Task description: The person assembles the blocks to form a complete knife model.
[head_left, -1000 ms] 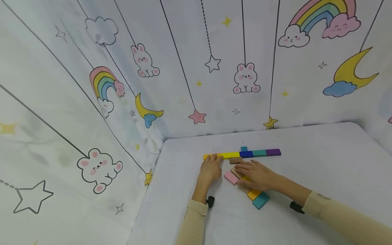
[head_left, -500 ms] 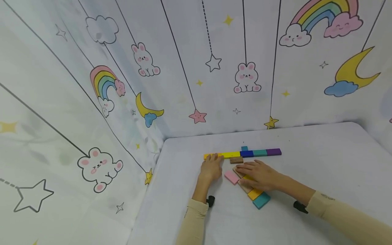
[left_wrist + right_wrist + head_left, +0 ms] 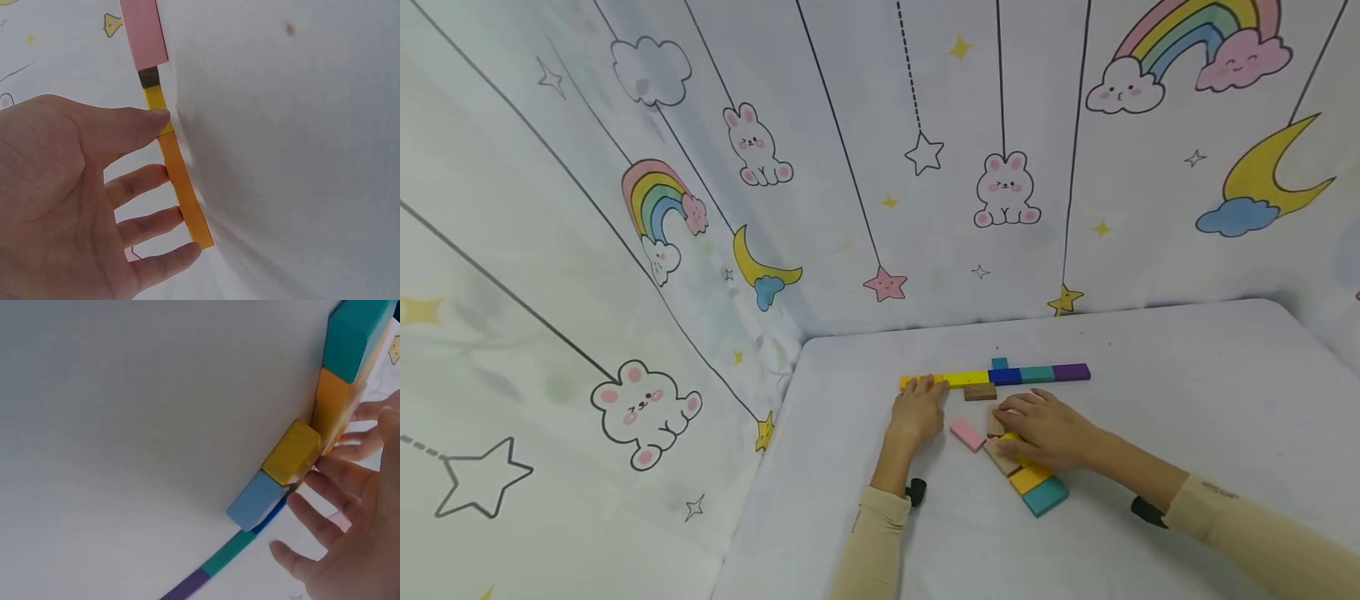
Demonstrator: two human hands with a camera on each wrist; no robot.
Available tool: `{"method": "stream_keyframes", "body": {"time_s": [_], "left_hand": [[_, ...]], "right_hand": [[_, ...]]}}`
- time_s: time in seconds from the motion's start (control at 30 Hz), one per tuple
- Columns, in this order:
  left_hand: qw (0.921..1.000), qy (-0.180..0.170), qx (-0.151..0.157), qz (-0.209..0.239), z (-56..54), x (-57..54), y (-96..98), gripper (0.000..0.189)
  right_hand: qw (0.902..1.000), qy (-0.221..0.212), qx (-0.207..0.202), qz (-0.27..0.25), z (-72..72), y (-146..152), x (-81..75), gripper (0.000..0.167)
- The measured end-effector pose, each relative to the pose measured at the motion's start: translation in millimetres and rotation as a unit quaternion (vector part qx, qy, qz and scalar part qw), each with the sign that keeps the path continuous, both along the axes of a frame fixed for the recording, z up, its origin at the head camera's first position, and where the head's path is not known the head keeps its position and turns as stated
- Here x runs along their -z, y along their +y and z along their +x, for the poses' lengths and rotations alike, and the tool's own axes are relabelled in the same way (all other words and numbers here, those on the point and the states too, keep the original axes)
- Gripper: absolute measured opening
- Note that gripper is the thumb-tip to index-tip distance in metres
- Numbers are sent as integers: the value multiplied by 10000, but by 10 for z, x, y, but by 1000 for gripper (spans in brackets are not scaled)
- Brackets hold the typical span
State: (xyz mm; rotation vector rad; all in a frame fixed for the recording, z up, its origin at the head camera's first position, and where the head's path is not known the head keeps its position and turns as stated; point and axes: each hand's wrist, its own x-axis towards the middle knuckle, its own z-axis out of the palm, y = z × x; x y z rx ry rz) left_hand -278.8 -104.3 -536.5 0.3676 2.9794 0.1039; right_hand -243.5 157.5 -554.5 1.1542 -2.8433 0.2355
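My left hand (image 3: 917, 414) rests at the left end of a row of coloured blocks. In the left wrist view its fingertips touch an orange block (image 3: 186, 194), and the thumb lies by a yellow block (image 3: 155, 99). My right hand (image 3: 1051, 429) lies over a slanted cluster, fingers extended and touching it. Around that hand show two light wooden blocks (image 3: 1002, 457), an orange-yellow block (image 3: 1032, 478) and a teal block (image 3: 1047, 497). The right wrist view adds a yellow block (image 3: 291, 453) and a light blue block (image 3: 256, 501), mostly hidden from the head view.
The row continues with a dark blue block (image 3: 1004, 377), a teal one and a purple block (image 3: 1071, 372). A small blue block (image 3: 999, 363) stands behind it, a brown wooden block (image 3: 980, 392) in front. A pink block (image 3: 967, 434) lies between the hands on the white table (image 3: 1187, 400).
My right hand has shifted slightly right with the cluster's blocks under it. The upper wooden block has turned and moved away from the pink block. My left hand has stayed put.
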Motion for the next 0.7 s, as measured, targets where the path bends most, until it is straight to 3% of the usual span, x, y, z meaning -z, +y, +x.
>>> {"method": "stream_keyframes", "body": {"time_s": [0.3, 0.7], "left_hand": [[9998, 186, 59, 95, 31, -38, 3, 54], [9998, 188, 48, 23, 40, -41, 11, 54]], "right_hand": [[9988, -448, 33, -213, 83, 145, 45, 68], [9998, -8, 99, -179, 180, 254, 21, 61]]}}
